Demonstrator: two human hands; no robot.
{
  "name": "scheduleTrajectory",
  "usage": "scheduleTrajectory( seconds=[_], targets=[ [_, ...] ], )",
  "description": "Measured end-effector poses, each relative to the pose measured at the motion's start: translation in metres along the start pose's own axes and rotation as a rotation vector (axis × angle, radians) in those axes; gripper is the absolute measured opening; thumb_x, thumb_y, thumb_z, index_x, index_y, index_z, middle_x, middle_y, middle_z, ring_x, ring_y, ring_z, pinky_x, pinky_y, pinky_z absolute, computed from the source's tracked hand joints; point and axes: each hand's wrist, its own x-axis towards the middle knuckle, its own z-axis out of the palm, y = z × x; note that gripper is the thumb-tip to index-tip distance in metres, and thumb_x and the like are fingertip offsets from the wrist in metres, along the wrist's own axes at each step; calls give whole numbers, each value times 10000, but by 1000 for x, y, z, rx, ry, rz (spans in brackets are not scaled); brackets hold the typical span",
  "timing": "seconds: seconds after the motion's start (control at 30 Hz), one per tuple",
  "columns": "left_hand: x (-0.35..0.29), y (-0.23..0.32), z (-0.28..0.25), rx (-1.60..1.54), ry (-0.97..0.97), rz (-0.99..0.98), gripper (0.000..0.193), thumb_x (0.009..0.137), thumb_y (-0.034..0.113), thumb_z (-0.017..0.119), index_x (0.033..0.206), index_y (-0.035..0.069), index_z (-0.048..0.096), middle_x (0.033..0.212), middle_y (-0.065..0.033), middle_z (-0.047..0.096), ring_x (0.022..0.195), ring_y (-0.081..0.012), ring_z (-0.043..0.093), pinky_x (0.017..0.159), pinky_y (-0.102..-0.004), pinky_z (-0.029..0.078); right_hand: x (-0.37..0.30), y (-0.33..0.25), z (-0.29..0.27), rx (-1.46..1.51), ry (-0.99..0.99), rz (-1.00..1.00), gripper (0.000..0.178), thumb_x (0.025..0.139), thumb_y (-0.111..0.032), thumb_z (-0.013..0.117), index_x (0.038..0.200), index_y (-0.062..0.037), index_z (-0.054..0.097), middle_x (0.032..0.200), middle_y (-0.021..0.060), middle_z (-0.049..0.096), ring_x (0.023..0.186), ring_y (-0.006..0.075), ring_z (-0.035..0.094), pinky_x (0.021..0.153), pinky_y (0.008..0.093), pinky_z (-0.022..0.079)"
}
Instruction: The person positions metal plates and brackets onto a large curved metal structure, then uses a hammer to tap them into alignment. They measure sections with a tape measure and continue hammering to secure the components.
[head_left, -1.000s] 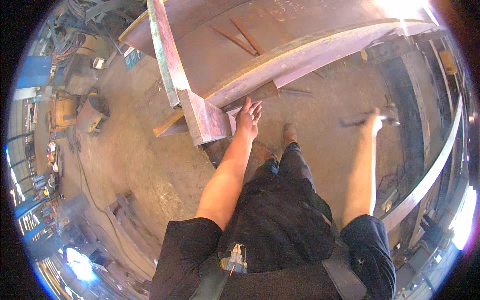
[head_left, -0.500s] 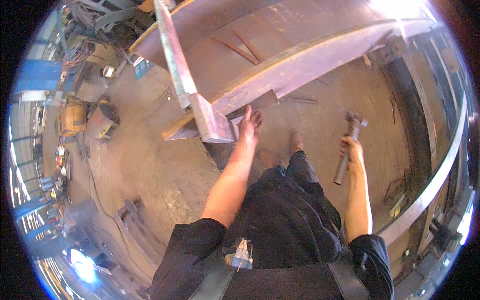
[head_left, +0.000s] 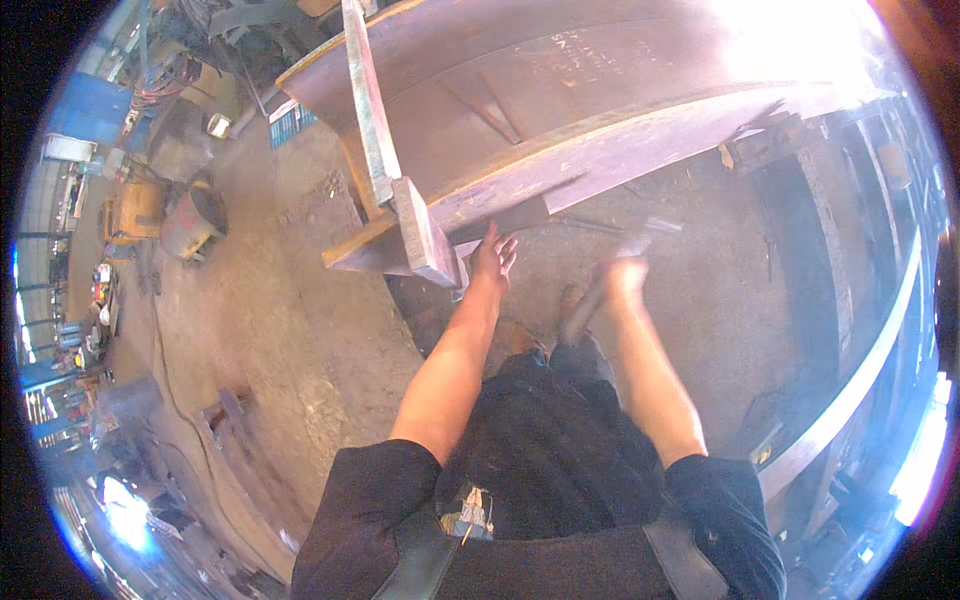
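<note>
My left hand (head_left: 492,262) is beside the end of a large steel beam (head_left: 600,158). Its fingers are apart, and I see nothing held in them. Just left of it, a short thick metal piece (head_left: 427,240) sits against the beam's flange, and a long narrow metal bar (head_left: 372,110) stands across the beam end. Whether the hand touches the metal piece I cannot tell. To the right, my right hand (head_left: 625,278) grips a hammer (head_left: 581,318) by its handle. Motion blurs the hammer's head, which points up and away from me.
Two thin rods (head_left: 487,110) lie on the beam's web. A yellow machine (head_left: 138,210) and a round drum (head_left: 193,222) stand on the floor at left, near a trailing cable (head_left: 165,345). Long steel sections (head_left: 850,410) run along the right side.
My right hand has swung the hammer leftward, closer to my left hand. The left hand stays by the beam end with its fingers a little more spread. The view has shifted slightly.
</note>
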Motion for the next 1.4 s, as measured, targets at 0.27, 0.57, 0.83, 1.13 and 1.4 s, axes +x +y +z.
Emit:
scheduleTrajectory(
  seconds=[0.27,0.57,0.83,1.13,1.4],
  targets=[
    [3,2,-25,-14,87,40,835,877,542,675,1445,17,357,1323,-163,572,1185,-266,570,1079,-428,378,-126,-119,-31,-163,-684,88,438,746,-139,711,1125,43,591,854,86,635,666,166,587,566,354,494],
    [-2,-16,-10,-103,64,137,763,864,524,704,1359,17,420,1115,-135,657,991,-232,653,987,-415,463,-103,-265,-170,-946,-532,-561,598,723,-54,682,1288,31,509,951,196,672,869,297,693,773,368,542],
    [22,-38,10,-368,102,238,944,878,470,709,1521,52,159,1322,-172,560,1101,-273,646,931,-427,522,-208,-469,51,-1396,-1047,-1145,646,754,-135,660,1353,-29,444,1130,328,611,1125,467,569,989,480,444],
    [28,-48,21,-395,312,484,705,879,410,724,1333,-28,409,1128,-127,612,949,-304,696,813,-410,558,-128,-347,21,-697,-1287,-876,519,736,-115,697,1194,56,522,865,193,655,705,314,651,632,417,509],
    [-1,-20,2,-125,182,187,683,894,499,657,1313,-11,479,1286,-165,595,1142,-282,614,1041,-437,427,-23,-173,-164,-268,-587,309,285,777,-143,713,1015,-46,590,660,-5,506,484,133,488,435,287,430]
  ],
)
